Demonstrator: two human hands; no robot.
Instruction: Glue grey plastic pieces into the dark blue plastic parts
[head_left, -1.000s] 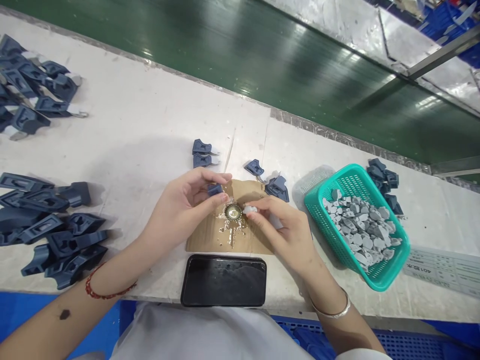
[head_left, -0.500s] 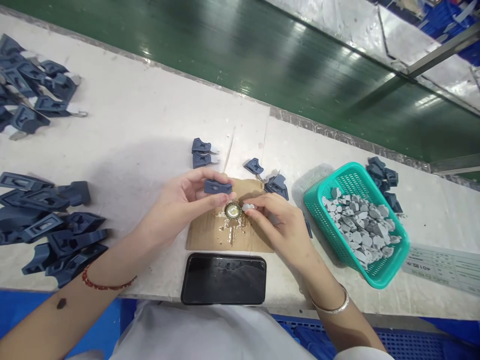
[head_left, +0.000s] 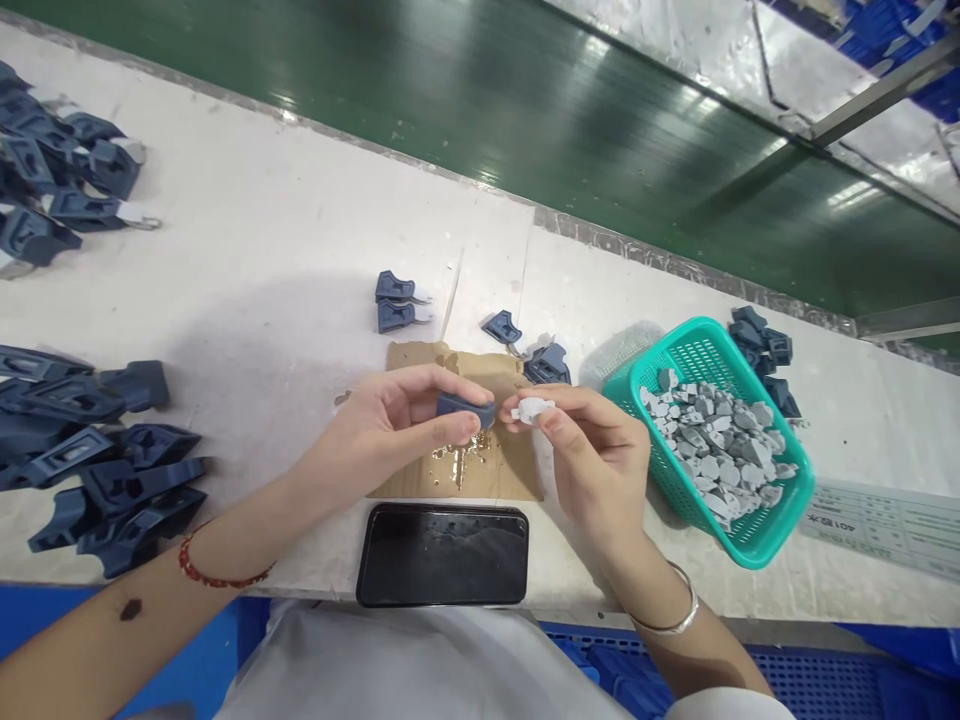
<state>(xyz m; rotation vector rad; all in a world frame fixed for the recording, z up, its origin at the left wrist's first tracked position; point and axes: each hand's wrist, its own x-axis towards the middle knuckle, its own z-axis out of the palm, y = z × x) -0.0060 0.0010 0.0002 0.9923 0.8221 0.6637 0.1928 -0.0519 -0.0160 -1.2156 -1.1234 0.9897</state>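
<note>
The left hand (head_left: 390, 415) has its grip closed on a dark-blue block (head_left: 459, 404), smooth, matte and plastic-looking, pinched between thumb and fingers above a sheet of cardboard (head_left: 517, 480). The right hand (head_left: 600, 455) has its grip clamped, thumb against fingers, on a small pale piece (head_left: 531, 409), irregular in outline with short projections, just beside the block's right end but apart from it. The brown cardboard has a ragged far edge and carries glossy wet splashes (head_left: 459, 458) beneath the hands. To the right stands a green plastic basket (head_left: 799, 500), rounded at the corners and perforated in its walls, heaped with small, angular grey pieces (head_left: 727, 440). A black phone (head_left: 444, 555), flat, shiny and round-cornered, lies on the pale, scuffed desk (head_left: 255, 200) near the cardboard's near edge. Angular, hollowed dark-blue parts (head_left: 97, 395) lie piled at the left; a pair of similar parts (head_left: 395, 301), with whitish ends, sits beyond the cardboard. More blue parts (head_left: 761, 345) cluster behind the basket.
</note>
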